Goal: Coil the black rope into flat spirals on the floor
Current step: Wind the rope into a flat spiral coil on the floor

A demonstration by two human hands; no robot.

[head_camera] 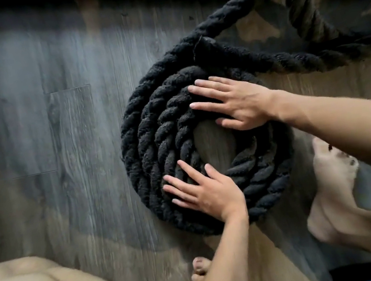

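A thick black twisted rope (144, 132) is lying on the grey wood-plank floor (28, 117), wound into a flat spiral of several rings with a small bare gap at its centre. Both hands are lying flat on the coil, fingers straight and spread — the left hand (203, 191) on the near rings, the right hand (234, 101) on the far inner rings. The loose rope is trailing away toward the upper right — a bare foot (331, 184) is resting beside the coil.

The black rope (228, 22) is running out past the frame's edge at twelve and two o'clock. A bare foot (335, 189) at four o'clock is blurring, the right forearm partly hiding it.
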